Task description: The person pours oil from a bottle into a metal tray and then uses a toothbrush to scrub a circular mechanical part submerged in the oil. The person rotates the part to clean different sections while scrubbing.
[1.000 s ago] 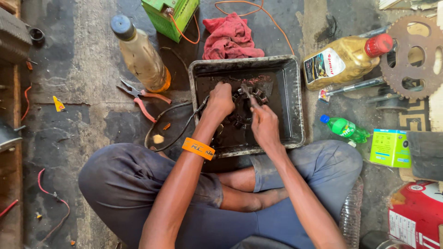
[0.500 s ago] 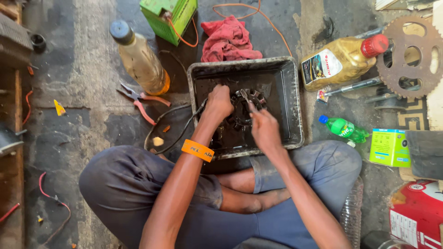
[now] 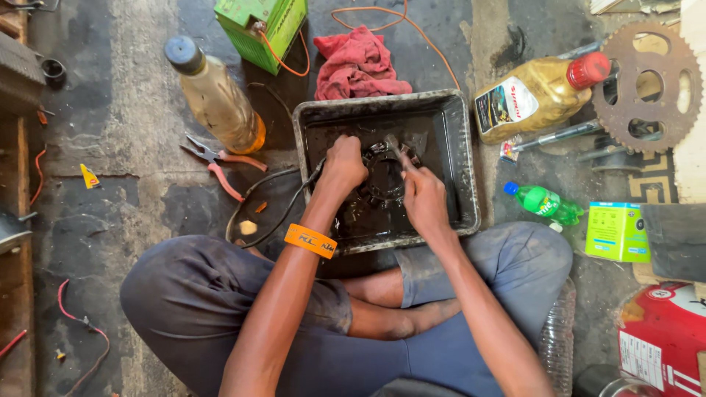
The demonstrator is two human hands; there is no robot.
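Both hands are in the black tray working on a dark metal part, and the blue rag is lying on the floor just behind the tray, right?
Not quite: the rag is red, not blue. The head view shows it on the floor just behind the black tray, with the left hand and right hand both in the tray on the dark metal part.

Green box [image 3: 262, 29] at top centre on the floor, oil bottle's white-and-red label [image 3: 504, 106] at right, small green-yellow carton [image 3: 616, 231] below it, red-and-white package [image 3: 662, 338] bottom right.
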